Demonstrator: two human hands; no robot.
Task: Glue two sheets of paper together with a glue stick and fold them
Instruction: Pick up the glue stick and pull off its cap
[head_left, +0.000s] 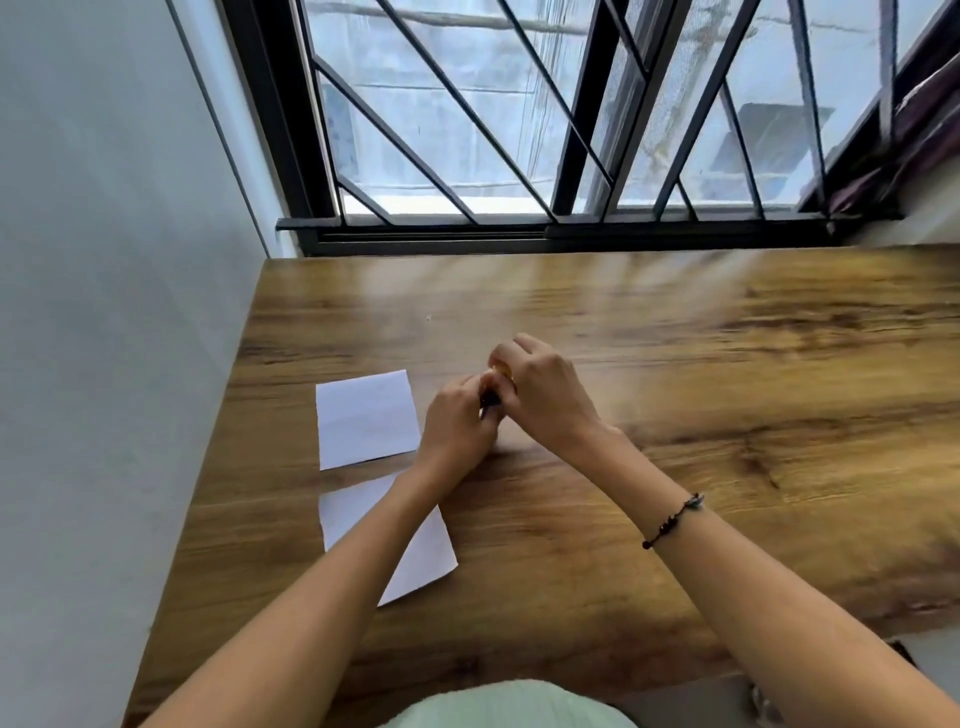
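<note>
Over on your left, two white sheets lie flat on the wooden table (675, 364), the far sheet (366, 418) and the near sheet (415, 566) well apart, thin and floppy, so lift them by a corner. Centre stage, your left hand (457, 426) curls round the dark glue stick (491, 400) while your right hand (545, 389) pinches its yellowish end; a small, stiff, light tube, probably slippery. No label is readable through the blur.

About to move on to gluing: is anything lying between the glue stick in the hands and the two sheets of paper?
Nothing visible. The glue stick is held between the left hand and right hand, above bare table. The far sheet lies just left of the hands; the left forearm crosses over the near sheet.
</note>
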